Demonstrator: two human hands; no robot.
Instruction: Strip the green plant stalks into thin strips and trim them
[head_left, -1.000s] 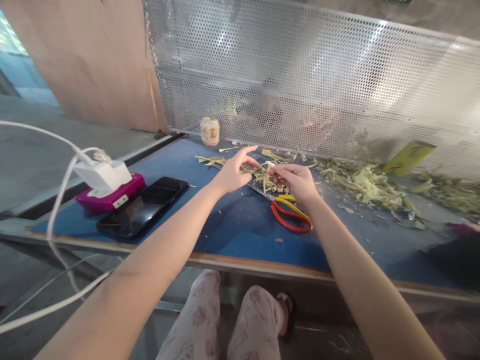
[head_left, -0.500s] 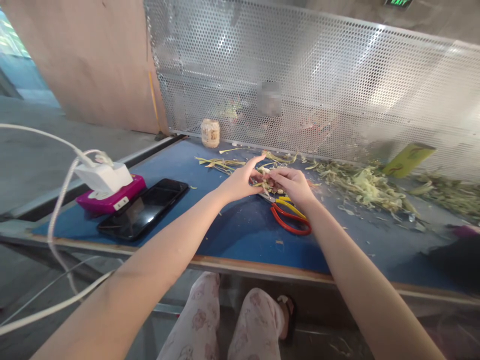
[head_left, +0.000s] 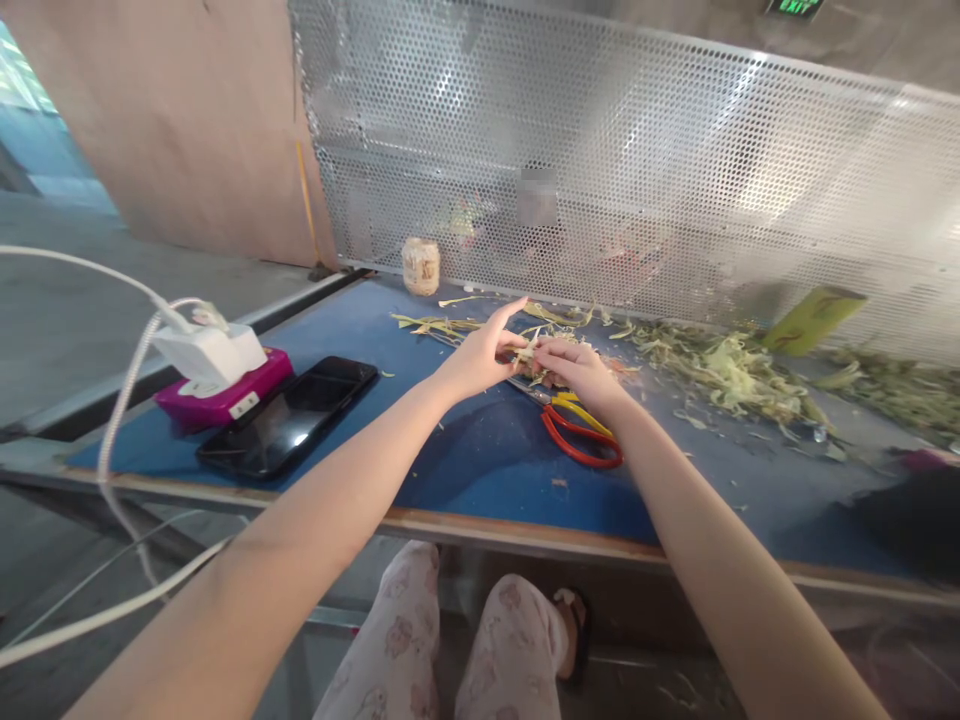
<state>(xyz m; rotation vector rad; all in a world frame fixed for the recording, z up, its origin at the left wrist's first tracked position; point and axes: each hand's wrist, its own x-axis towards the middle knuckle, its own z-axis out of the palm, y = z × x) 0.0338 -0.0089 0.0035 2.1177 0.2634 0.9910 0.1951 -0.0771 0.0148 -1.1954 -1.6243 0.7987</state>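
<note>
My left hand (head_left: 481, 358) and my right hand (head_left: 579, 370) meet over the middle of the blue table. Between their fingertips is a small bundle of pale yellow-green plant strips (head_left: 531, 353), pinched by both hands; its exact form is partly hidden by the fingers. The left thumb or forefinger sticks up away from the bundle. Below the right hand lie scissors (head_left: 581, 440) with one red and one yellow handle, their blades pointing to the far left under the hands. Loose strips (head_left: 442, 327) are scattered beyond the left hand.
A heap of dried plant strips (head_left: 735, 375) and a yellow-green box-like object (head_left: 814, 320) are to the right. A wrapped jar (head_left: 421, 267) stands at the back by the perforated metal panel (head_left: 600, 150). At left lie a black phone (head_left: 289, 418) and a magenta power strip (head_left: 225, 395) with a white charger.
The fingertips have shifted slightly around the strips, and the left hand's raised digit points up a little more. The scissors and other things on the table stay in place.
</note>
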